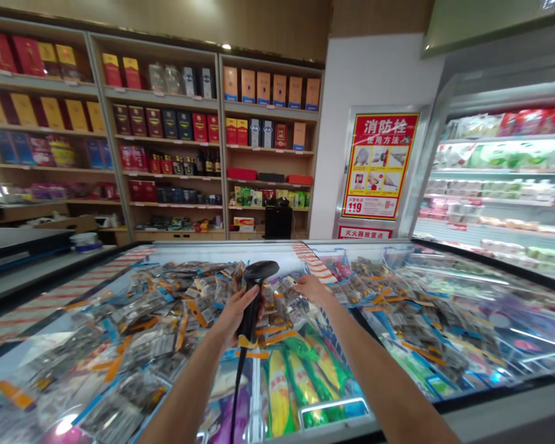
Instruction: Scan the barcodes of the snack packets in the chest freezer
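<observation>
My left hand is wrapped round the handle of a black barcode scanner, which has a yellow band at its base and a cable hanging down. The scanner is upright, its head turned to the right. Just right of it, the fingers of my right hand are pinched at the edge of a small clear packet; the fingertips are partly hidden. Many similar packets, with orange or blue strips, lie spread over the glass top of the chest freezer around both hands.
Yellow-and-green corn packs show through the glass below. More packets lie to the right, past a dark frame bar. Shelves of boxed goods line the back wall. A refrigerated display stands at right, a dark counter at left.
</observation>
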Available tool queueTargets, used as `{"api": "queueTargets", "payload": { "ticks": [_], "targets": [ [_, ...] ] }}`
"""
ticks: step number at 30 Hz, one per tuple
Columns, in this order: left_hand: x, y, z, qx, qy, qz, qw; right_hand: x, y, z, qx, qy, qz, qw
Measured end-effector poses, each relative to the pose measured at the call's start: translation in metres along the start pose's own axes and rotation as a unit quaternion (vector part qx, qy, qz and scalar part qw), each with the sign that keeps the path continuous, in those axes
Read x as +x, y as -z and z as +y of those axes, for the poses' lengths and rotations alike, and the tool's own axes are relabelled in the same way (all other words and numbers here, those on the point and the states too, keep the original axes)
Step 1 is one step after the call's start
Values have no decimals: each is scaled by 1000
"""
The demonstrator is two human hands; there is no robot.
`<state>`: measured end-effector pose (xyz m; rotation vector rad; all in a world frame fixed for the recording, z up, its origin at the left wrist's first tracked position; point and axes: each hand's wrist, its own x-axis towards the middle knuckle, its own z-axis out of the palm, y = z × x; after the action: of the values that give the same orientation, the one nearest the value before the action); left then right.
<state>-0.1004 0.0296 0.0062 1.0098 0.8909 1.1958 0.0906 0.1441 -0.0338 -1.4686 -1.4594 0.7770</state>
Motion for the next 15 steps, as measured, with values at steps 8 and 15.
{"api": "queueTargets", "payload": {
  "ticks": [8,15],
  "targets": [
    [-21,-17,-11,42,3,-24,999,-34,39,28,180,-28,113,977],
    [-30,-31,-21,103,-5,-30,994,-35,39,35,212,-15,126,969]
  ]
}}
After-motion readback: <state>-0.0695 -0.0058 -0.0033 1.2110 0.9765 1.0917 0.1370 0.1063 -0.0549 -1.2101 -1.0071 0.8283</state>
